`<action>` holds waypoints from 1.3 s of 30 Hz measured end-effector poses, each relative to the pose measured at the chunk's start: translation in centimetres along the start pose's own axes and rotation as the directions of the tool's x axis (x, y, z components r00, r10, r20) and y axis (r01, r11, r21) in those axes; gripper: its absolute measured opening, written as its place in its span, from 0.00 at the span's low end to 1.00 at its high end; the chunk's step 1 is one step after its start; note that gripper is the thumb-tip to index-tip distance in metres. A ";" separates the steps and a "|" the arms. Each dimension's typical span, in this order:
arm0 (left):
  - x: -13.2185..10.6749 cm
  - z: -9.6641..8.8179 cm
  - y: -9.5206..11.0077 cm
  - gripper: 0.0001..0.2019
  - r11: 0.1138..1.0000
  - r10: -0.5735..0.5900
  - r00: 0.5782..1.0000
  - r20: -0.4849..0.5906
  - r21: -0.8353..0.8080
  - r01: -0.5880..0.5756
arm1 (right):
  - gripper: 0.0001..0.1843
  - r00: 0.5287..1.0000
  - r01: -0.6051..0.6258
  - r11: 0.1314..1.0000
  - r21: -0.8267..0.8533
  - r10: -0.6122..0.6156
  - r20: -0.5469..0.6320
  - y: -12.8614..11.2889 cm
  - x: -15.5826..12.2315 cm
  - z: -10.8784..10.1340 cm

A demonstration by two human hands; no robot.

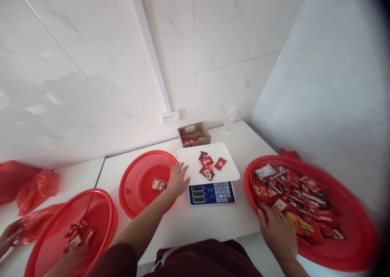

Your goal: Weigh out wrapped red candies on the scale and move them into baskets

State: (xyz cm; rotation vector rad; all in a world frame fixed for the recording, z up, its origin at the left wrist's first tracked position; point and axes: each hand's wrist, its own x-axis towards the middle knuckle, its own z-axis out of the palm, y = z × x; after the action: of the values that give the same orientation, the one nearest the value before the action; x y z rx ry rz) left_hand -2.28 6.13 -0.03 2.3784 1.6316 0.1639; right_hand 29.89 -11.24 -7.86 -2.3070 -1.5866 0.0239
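My left hand [178,180] is over the gap between a red mesh basket [129,179] and the left edge of the scale's white plate [227,172], its fingers spread with nothing visible in them. Several small red candy packets [207,168] lie on the plate. Inside that mesh basket is a small red and white packet [159,184]. My right hand [278,230] rests at the near edge of a large red basket [353,236] heaped with wrapped packets [304,195]; its fingers stretch over the packets, the fingertips partly hidden.
The scale's blue keypad panel [211,193] faces me. Behind it stand a cardboard box [195,134] and a clear plastic bottle [228,120]. At left, another person's hands [10,236] are by a red plastic bag [41,222] and in another basket [111,212] holding packets. Walls close the back and right.
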 end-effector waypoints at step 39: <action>9.1 4.8 7.9 0.42 0.994 0.078 0.988 0.135 0.059 -0.087 | 0.25 1.000 -0.006 1.000 -0.007 0.006 -0.011 0.2 0.0 0.3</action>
State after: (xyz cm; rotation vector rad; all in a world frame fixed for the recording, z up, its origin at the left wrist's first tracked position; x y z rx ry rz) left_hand 9.27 11.26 -3.01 2.4491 1.5014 -0.0322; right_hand 29.97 -11.22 -8.15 -2.3138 -1.5765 0.0072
